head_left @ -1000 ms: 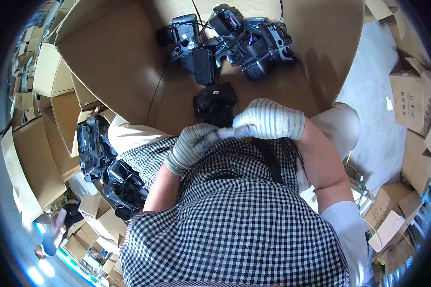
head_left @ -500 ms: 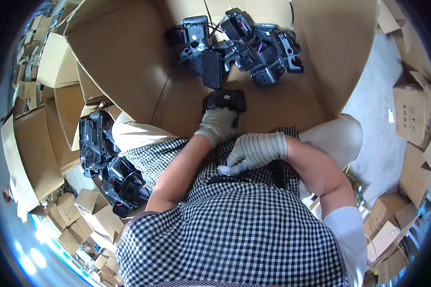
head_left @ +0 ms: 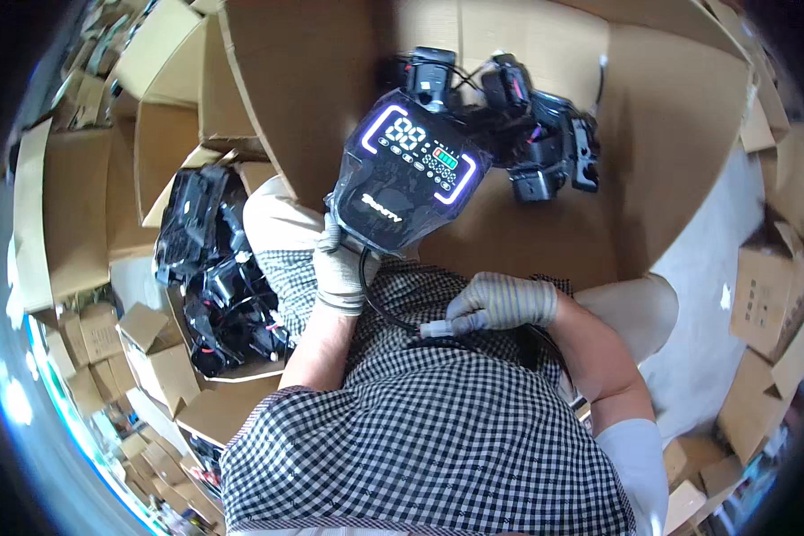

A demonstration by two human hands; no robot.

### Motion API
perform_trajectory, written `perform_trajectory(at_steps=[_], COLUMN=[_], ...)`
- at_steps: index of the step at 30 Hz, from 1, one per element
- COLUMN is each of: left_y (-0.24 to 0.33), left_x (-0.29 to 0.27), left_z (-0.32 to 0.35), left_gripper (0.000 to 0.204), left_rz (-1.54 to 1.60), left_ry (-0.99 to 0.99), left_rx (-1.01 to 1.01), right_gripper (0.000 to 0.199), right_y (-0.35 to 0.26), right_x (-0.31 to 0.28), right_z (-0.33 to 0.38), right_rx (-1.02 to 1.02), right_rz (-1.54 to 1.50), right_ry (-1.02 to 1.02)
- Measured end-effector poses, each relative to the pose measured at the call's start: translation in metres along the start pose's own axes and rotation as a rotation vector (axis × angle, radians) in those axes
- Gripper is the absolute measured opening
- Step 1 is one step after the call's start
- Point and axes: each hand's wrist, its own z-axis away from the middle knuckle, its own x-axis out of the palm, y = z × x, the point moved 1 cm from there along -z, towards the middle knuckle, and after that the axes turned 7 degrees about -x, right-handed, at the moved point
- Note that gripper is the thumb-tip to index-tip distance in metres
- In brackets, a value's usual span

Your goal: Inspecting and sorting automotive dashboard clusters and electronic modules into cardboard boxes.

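A black display panel (head_left: 380,192), its screen lit with white, violet and green segments, is tilted up in front of me. My left hand (head_left: 341,268), in a striped work glove, grips its lower edge, with some fingers hidden behind it. From the panel's bottom a black cable (head_left: 371,295) curves down to a white plug connector (head_left: 436,329) over my lap. Gloved as well, my right hand (head_left: 500,302) pinches that connector between thumb and fingers.
Several black display units (head_left: 545,147) with wires lie inside the big cardboard box (head_left: 625,223) ahead. More black units (head_left: 214,268) fill a carton at my left. Cardboard boxes (head_left: 768,295) stand on the floor at right, and others are stacked at left.
My left hand has turned the panel face-up toward me and shifted left; its screen now shows lit. My right hand still pinches the connector, slightly lower and further right in view.
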Motion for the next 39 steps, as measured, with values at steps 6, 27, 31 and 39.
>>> perform_trajectory(at_steps=[6,27,31,39], left_y=[0.019,0.036,0.041,0.11], left_x=[-0.003,-0.009,-0.027,-0.043], left_z=[0.034,0.08,0.08,0.104], left_gripper=[0.052,0.056,0.056,0.057], left_rz=[0.17,0.11,0.275,-0.403], left_ry=[-0.166,0.133,-0.045,0.259], left_rx=[0.036,0.192,0.107,0.432], right_gripper=[0.037,0.028,0.047,0.041], right_y=[0.007,0.027,0.032,0.02], right_x=[0.01,0.03,0.027,0.009], right_z=[-0.01,-0.015,-0.016,-0.006], right_rx=[-0.016,-0.411,-0.03,0.081], right_rz=[-0.006,0.356,-0.134,0.036], right_ry=[-0.013,0.16,0.069,-0.002])
